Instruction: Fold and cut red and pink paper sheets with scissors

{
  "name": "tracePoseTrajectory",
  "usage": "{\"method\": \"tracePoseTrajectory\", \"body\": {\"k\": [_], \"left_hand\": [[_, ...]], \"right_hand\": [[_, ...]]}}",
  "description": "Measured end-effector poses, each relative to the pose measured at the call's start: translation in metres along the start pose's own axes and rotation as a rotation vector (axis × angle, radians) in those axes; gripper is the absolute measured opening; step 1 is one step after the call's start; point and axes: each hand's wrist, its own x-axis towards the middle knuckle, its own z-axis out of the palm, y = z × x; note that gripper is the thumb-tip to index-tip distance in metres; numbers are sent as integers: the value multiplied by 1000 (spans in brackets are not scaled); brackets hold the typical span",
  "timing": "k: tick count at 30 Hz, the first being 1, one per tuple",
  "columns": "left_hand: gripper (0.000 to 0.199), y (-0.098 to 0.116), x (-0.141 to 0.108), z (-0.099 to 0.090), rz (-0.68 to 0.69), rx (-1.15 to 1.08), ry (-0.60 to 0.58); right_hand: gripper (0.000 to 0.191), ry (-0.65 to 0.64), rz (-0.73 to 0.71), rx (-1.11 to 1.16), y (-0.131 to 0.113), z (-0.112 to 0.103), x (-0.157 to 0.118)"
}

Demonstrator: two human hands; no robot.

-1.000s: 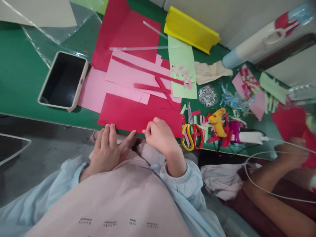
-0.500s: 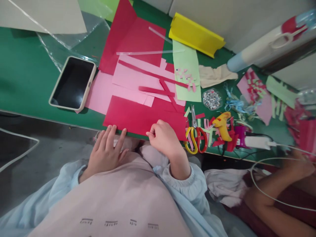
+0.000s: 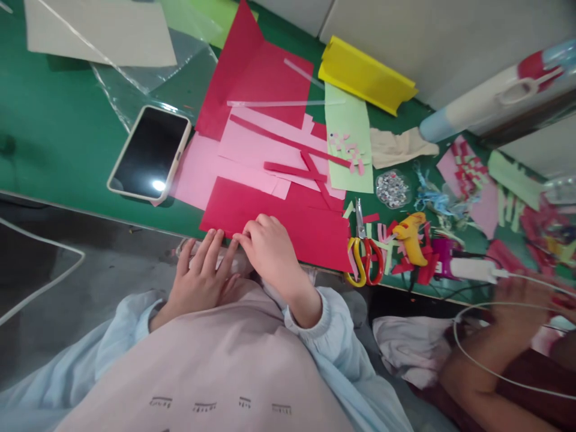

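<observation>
Red sheet (image 3: 308,231), mid-frame, risked skewing if your fanned left hand (image 3: 201,271) slipped beside your curled right hand (image 3: 273,247), grip indeterminable.

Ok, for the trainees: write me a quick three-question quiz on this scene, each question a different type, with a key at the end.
1. True or false: the left hand and the right hand are both at the near edge of a red sheet.
2. Which hand is nearer the scissors?
A) the left
B) the right
C) both equally near
3. Fill in the blank: the small pink pieces lie on a pale ____ sheet.

Key:
1. True.
2. B: the scissors lie off to the right of both hands, so the left is farther away.
3. Green.
</observation>
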Motion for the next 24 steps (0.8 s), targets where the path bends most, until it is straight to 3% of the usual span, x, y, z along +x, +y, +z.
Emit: {"method": "tracePoseTrajectory", "body": {"k": [6, 24], "left_hand": [[78, -3, 1, 0, -44, -69, 10], [84, -8, 2, -2, -59, 56, 18]], "right_hand": [[28, -28, 13, -16, 2, -1, 5], [31, -75, 29, -56, -2, -5, 10]]}}
